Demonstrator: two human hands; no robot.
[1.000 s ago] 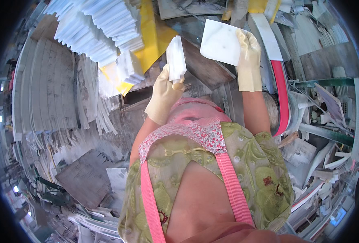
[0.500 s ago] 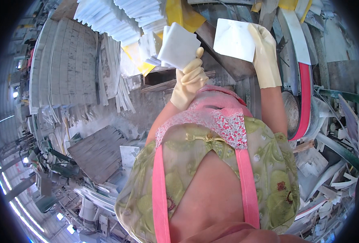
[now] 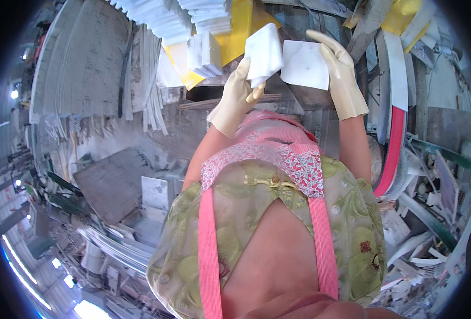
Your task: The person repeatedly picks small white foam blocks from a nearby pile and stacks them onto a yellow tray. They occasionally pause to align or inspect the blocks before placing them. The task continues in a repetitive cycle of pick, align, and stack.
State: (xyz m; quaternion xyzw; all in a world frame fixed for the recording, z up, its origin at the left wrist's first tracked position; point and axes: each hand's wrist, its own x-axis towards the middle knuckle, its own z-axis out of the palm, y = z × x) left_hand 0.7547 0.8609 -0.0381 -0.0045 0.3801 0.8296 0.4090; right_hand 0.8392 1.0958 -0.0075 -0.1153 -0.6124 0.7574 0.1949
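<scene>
Stacks of white slabs (image 3: 156,21) fill the yard above and left of both grips, over a yellow sheet (image 3: 235,32); a red-edged curved guard (image 3: 392,154) runs down to the right of the right grip, with broken offcuts (image 3: 427,250) below it. Two square white tiles are held up in front of the chest. The left hand (image 3: 235,98), in a cream rubber glove, is closed around the lower edge of the left tile (image 3: 263,53), thumb across its face. The right hand (image 3: 342,74), gloved too, grips the right tile (image 3: 305,66) by its right edge, fingers straight up behind it. Since a second ago the left tile has turned from edge-on to face-on and come in until its edge overlaps the right tile; the pair now sits side by side, which reads as matching or pairing them.
</scene>
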